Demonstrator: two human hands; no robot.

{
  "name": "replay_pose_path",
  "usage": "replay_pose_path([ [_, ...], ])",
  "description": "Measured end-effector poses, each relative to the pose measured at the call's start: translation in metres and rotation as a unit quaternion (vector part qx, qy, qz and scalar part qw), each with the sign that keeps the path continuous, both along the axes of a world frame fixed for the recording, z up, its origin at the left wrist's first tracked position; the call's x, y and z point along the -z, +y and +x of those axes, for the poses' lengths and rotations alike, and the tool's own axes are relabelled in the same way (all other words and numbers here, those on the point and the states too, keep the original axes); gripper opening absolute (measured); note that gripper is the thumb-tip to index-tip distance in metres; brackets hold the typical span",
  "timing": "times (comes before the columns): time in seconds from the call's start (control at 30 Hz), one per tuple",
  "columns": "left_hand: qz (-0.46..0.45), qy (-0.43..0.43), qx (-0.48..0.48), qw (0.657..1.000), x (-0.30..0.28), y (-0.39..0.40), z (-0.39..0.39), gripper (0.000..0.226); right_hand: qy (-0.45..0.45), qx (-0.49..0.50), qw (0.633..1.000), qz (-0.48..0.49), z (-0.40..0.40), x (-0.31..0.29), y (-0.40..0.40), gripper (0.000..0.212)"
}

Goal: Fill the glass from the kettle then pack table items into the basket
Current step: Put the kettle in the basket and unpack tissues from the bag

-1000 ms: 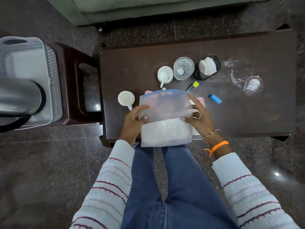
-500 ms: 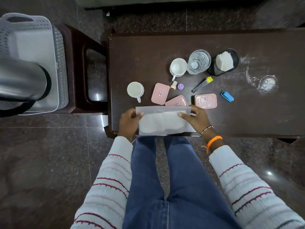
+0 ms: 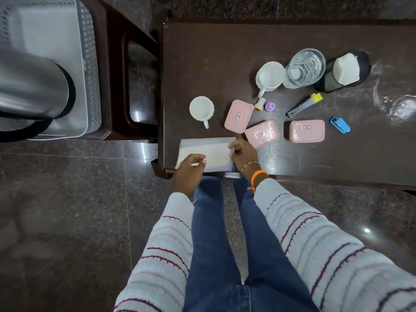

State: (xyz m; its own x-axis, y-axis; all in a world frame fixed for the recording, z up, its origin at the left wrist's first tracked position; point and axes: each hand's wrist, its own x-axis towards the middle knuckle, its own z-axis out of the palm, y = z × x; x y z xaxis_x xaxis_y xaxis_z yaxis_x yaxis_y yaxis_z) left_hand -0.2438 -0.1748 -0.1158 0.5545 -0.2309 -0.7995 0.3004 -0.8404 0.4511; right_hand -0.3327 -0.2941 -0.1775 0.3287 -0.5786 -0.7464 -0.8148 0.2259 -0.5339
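A folded translucent plastic bag [image 3: 209, 152] lies at the front left corner of the dark table [image 3: 202, 52]. My left hand [image 3: 191, 168] lies over the bag's near left part with its fingers bent onto it. At the bag's right edge, my right hand [image 3: 243, 152] pinches it. The glass [image 3: 304, 68] holds water and stands at the back between a white cup [image 3: 270, 76] and a black mesh holder [image 3: 324, 84]. The steel kettle [image 3: 33, 86] is at the far left, over the grey basket [image 3: 90, 64].
On the table lie a second white cup [image 3: 201, 108], three pink lidded boxes [image 3: 238, 115] [image 3: 262, 134] [image 3: 307, 131], a small bottle [image 3: 260, 105], a purple cap [image 3: 270, 106], a clipper with a yellow end [image 3: 301, 106] and a blue item [image 3: 340, 124]. The basket sits on a dark stool [image 3: 117, 86].
The bag went from held upright to folded flat on the table's front left corner. Both hands moved left with it, and the pink boxes came into view.
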Motion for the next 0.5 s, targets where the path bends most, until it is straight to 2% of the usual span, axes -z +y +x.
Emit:
replay_pose_path([
  [0.13,-0.009,0.028,0.031,0.999,-0.004,-0.006,-0.009,0.023,-0.012,-0.056,0.998,-0.016,0.007,-0.001,0.002,0.048],
  [0.3,-0.017,0.051,0.06,0.997,-0.007,-0.024,-0.019,0.024,0.03,-0.089,0.994,-0.048,-0.008,-0.009,-0.018,0.042],
  [0.4,-0.025,0.055,0.079,0.995,-0.008,-0.043,-0.024,0.022,0.038,-0.045,0.997,-0.056,-0.022,-0.014,-0.046,0.034],
  [0.5,-0.031,0.058,0.096,0.993,-0.007,-0.07,-0.029,0.019,0.015,0.055,0.996,-0.066,-0.04,-0.022,-0.084,0.027],
])
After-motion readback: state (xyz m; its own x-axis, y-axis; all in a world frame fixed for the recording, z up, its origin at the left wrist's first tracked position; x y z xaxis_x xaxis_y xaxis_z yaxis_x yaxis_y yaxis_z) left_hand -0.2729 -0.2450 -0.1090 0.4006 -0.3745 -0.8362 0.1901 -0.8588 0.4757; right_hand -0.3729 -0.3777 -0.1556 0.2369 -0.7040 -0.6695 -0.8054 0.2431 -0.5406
